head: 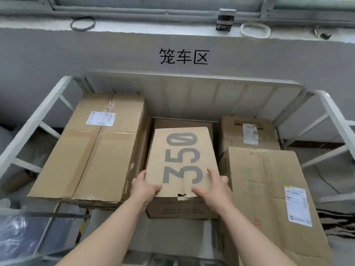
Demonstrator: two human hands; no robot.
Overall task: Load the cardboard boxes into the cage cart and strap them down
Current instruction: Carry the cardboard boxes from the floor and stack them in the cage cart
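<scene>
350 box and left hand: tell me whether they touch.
Touching. The head view shows the left hand gripping the 350 box at its near left corner, thumb on top.

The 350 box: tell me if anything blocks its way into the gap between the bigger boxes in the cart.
Nothing visible does. The left hand and right hand grip the 350 box, already in the gap between the large left box and the near right box. What lies beneath it is hidden.

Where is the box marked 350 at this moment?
In the head view the 350 box is central in the cart, between the large box at left and the front box at right; left hand and right hand grip its near corners.
</scene>
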